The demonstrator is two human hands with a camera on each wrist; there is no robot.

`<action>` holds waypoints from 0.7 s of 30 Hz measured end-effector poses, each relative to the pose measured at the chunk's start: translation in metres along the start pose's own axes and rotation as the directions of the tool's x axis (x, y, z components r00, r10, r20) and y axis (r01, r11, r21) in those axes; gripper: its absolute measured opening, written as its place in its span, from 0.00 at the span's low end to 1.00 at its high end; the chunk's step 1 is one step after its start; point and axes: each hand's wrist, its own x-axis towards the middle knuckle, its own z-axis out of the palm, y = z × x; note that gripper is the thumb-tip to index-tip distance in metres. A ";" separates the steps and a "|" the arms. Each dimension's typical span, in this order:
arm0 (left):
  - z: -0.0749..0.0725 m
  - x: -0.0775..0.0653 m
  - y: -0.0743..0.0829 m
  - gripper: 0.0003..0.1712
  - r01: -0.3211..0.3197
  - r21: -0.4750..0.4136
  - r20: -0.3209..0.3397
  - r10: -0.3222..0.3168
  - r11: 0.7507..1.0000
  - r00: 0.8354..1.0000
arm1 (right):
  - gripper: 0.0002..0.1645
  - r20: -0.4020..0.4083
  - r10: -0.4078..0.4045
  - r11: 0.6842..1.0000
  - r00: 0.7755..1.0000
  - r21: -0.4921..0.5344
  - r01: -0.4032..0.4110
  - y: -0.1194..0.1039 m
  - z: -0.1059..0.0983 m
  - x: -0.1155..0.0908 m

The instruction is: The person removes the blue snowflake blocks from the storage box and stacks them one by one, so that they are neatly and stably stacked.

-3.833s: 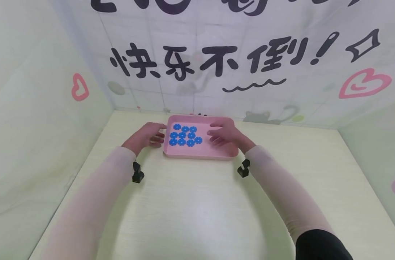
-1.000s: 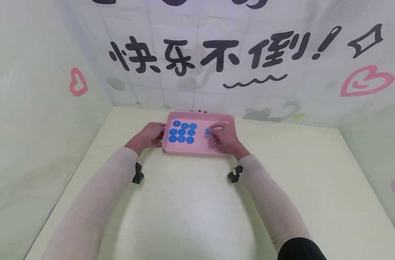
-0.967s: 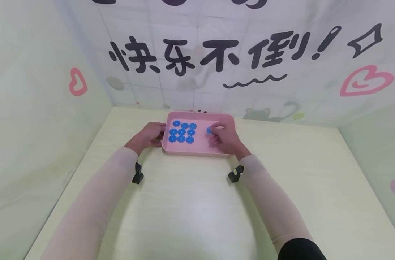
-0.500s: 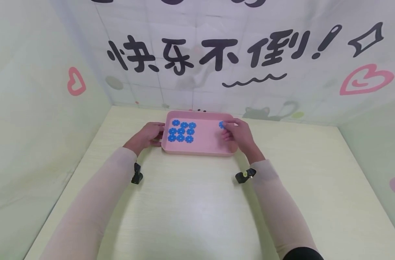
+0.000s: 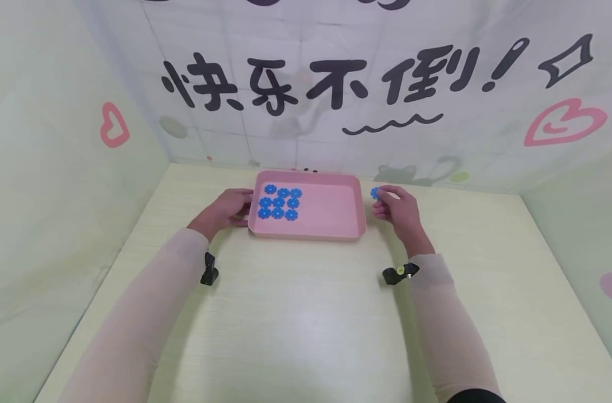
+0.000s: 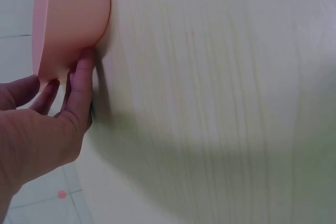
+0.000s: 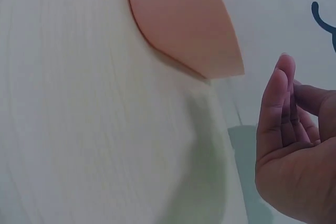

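Note:
In the head view, a pink tray (image 5: 331, 237) lies near the back edge of the table. Several blue snowflake building discs (image 5: 278, 202) lie flat in its left part. My left hand (image 5: 229, 207) holds the tray's left end; the left wrist view shows the thumb at the rim and fingers (image 6: 81, 80) against the outer wall. My right hand (image 5: 400, 212) is just beyond the tray's right end, pinching one blue snowflake disc (image 5: 374, 193) between thumb and fingertips. In the right wrist view, this right hand (image 7: 299, 145) hides the disc.
A pale wooden table (image 5: 306, 313) spreads in front of and beside the tray. Right behind the tray hangs a white printed cloth (image 5: 306, 145), with another cloth side wall at left and right. Black camera mounts sit on both wrists.
My right hand took one disc from the group and has carried it right, out past the tray's right end. The left hand moved from beside the tray's left end onto it and stays there.

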 end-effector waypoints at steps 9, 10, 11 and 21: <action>-0.002 0.000 -0.001 0.27 -0.007 0.008 0.005 0.007 1.000 1.000 | 0.13 -0.008 0.079 0.996 0.997 0.048 -0.078 0.013 -0.026 0.003; -0.002 0.000 -0.001 0.27 -0.006 0.006 0.004 0.006 1.000 1.000 | 0.13 -0.010 0.087 0.995 0.996 0.058 -0.086 0.014 -0.029 0.003; -0.002 0.000 -0.001 0.27 -0.007 0.005 0.005 0.007 1.000 1.000 | 0.13 -0.013 0.094 0.994 0.996 0.062 -0.093 0.015 -0.031 0.003; -0.001 -0.001 0.000 0.27 -0.016 0.009 0.009 0.016 1.000 1.000 | 0.13 -0.029 0.145 0.989 0.989 0.006 -0.145 0.021 -0.041 0.005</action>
